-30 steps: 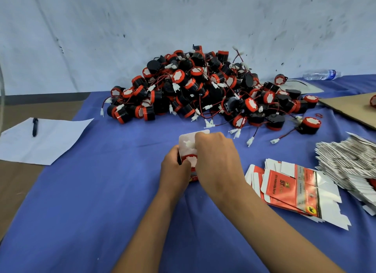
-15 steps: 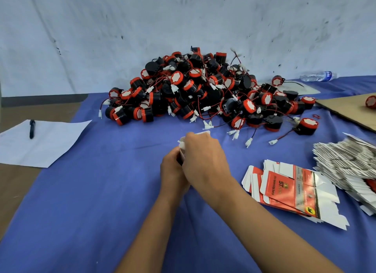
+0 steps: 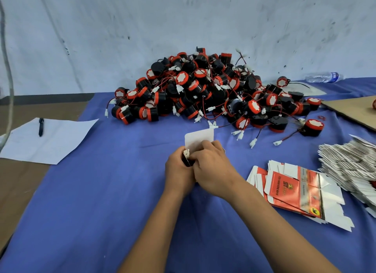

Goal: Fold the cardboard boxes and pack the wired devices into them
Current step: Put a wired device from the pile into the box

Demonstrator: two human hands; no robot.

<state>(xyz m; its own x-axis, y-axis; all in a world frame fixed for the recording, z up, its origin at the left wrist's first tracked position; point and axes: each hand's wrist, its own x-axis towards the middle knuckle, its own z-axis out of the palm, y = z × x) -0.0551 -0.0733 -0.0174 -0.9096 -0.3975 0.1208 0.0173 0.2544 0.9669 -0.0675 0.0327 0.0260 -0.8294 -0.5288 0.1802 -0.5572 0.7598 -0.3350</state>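
At the middle of the frame, the left hand (image 3: 179,172) and right hand (image 3: 211,171) both grip a small box (image 3: 198,141), its white flap standing up. Bare blue counter (image 3: 91,191) stretches lower left; the device pile (image 3: 213,91) sits behind, flat boxes (image 3: 295,188) right.

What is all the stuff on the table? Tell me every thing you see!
wired devices: many, black and red, heaped at the table's back.
box: one, white flap up, between both hands.
flat boxes: a few, red and white, right of the hands.
stacked flat boxes: many, whitish, far right.
paper: one sheet, white, left.
pen: one, black, on the paper.
bottle: one, clear, back right.
cardboard: one, brown, right.
tablecloth: one, blue.
left hand: grips the box.
right hand: grips the box.
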